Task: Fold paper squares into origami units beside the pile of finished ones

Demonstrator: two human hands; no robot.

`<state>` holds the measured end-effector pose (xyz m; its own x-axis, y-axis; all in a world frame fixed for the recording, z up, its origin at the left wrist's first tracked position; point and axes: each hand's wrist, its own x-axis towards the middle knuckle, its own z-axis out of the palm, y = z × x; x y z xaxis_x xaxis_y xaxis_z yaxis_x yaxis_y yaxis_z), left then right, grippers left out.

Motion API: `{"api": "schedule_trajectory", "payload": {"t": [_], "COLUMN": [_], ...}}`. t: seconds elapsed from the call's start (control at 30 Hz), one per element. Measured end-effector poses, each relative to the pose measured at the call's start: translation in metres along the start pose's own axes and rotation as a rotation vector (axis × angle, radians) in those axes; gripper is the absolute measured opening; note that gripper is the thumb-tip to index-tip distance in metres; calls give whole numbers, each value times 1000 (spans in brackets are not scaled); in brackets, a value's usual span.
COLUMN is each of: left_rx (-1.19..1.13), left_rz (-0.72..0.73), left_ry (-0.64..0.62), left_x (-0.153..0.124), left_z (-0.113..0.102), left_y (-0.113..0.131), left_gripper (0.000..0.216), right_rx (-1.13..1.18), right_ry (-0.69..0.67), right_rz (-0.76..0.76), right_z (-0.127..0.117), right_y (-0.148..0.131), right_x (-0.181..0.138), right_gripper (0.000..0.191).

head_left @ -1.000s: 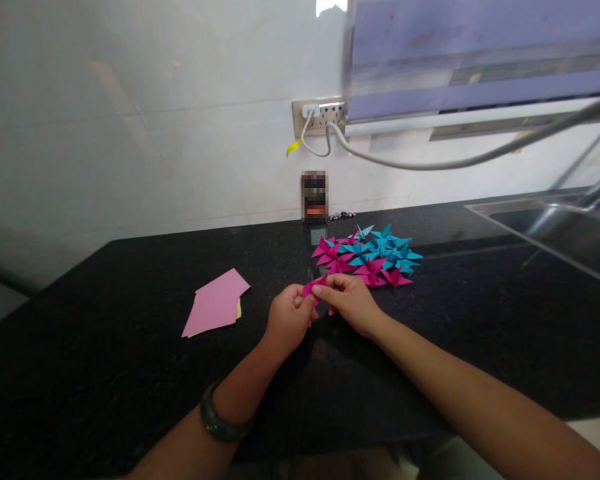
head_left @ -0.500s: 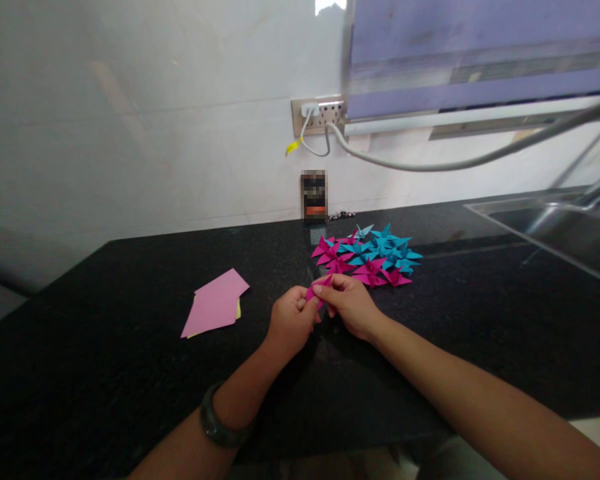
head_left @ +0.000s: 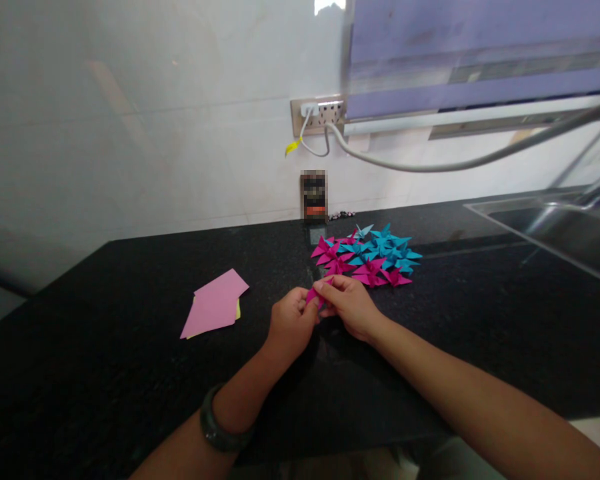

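A small folded piece of magenta paper [head_left: 312, 294] is pinched between my two hands above the black countertop. My left hand [head_left: 292, 322] grips its left side, thumb on top and fingers curled beneath. On the other side my right hand [head_left: 351, 303] holds the paper's upper right part between thumb and fingers. Much of the paper is hidden by my fingers. Just beyond my hands lie several magenta origami cranes [head_left: 371, 270] and several blue origami cranes [head_left: 385, 245], grouped close together. One pale blue crane [head_left: 363, 232] sits at the back of the group.
Pink paper sheets [head_left: 215, 307] with yellow paper [head_left: 239, 309] under them lie to the left on the black countertop [head_left: 130, 373]. A blurred-out dark box [head_left: 315, 195] stands against the wall. At the right is a metal sink [head_left: 570, 230]; cables run from a wall socket [head_left: 318, 116].
My fingers have shifted slightly around the magenta paper, and my left thumb sits a little lower. Everything else stays in place.
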<state>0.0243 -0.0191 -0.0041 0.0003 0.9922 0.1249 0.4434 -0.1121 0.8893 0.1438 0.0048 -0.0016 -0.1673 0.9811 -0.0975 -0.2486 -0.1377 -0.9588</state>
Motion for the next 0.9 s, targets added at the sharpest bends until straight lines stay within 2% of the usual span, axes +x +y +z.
{"api": "schedule_trajectory", "payload": {"t": [0.3, 0.67, 0.8, 0.9], "left_rx": [-24, -69, -137, -225], "left_rz": [7, -15, -68, -142], "left_ry": [-53, -48, -63, -72], "left_x": [-1, -1, 0, 2], "left_z": [-1, -1, -3, -4], "left_y": [-1, 1, 3, 5], "left_gripper": [21, 20, 19, 17], "right_rx": [-57, -53, -131, -254], "right_ry": [-20, -17, -36, -74], "right_rz": [-64, -97, -136, -230], "right_z": [-4, -2, -5, -11], "right_y": [0, 1, -2, -5], "right_x": [2, 2, 2, 4], "right_gripper": [25, 24, 22, 19]}}
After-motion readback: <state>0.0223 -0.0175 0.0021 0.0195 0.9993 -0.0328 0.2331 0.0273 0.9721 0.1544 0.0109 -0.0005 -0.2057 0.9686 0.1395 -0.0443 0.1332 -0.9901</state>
